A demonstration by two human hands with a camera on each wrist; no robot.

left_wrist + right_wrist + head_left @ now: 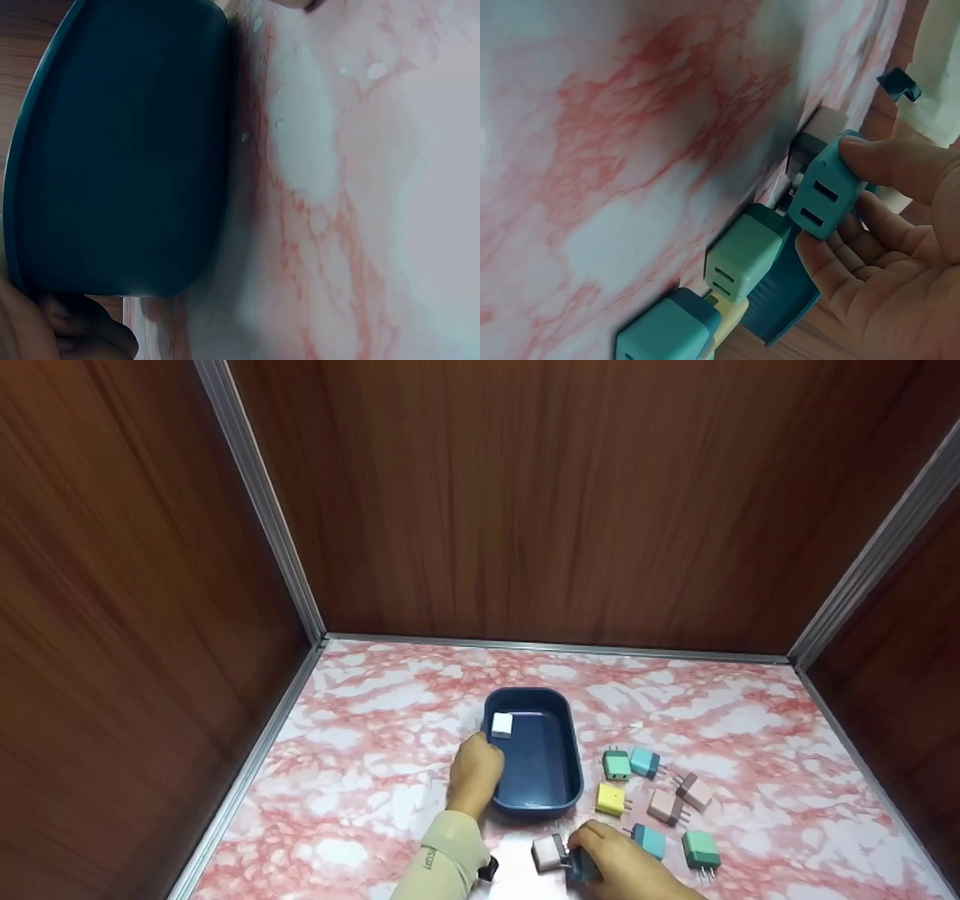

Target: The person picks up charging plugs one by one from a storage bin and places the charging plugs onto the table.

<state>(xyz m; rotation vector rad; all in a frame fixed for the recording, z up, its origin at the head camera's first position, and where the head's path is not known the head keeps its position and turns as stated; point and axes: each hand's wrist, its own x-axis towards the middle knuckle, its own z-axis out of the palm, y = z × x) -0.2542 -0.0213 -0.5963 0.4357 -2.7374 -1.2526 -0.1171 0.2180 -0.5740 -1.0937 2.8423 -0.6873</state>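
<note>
My left hand [477, 772] grips the left rim of a dark blue rectangular tub [534, 765]. In the left wrist view its curled fingers [94, 330] hold the tub's edge. A small white block, like a charger [502, 725], lies inside by the left wall. At the front, my right hand [619, 861] pinches a teal USB charger [829, 184] between thumb and fingers. Two USB slots face the right wrist camera, and its pins point away from the palm. Right beside that charger lies a pale charger with a grey end [549, 853].
Right of the tub lie several chargers on the marbled tabletop [375, 735]: green ones [701, 849], blue ones [648, 841], pinkish ones [666, 805] and a yellow one [611, 799]. Brown wood-grain panels [487, 510] with metal edging enclose the back and both sides.
</note>
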